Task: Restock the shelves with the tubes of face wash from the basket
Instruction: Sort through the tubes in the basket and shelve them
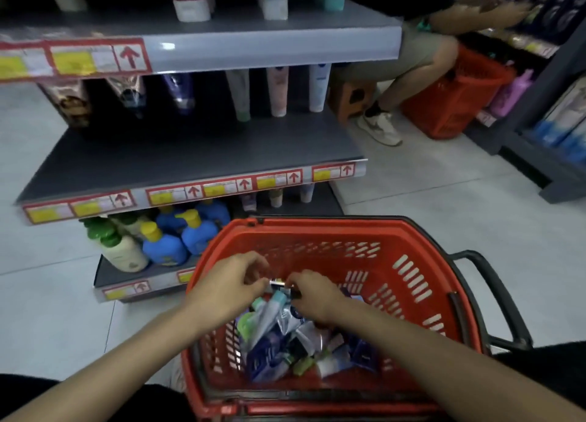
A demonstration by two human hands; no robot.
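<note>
Far L: mid shelf (190, 155), shelf tubes (277, 91) standing along its back edge. Below it, pump bottles (177, 237) at the bottom shelf's front edge. L hand (228, 282) is over the red basket (409, 279), by its left wall. Fingers are curled together, tips pinching a small dark item (280, 283) that's too blurry to name. R hand (314, 298) is just beside it, fingers curled too, pinching the same item's other end. Face wash tubes (285, 336) are piled loose in the basket's middle, toward the near edge, under both wrists. Far R, top corner: another person (421, 50) sits by a second basket (453, 104).
</note>
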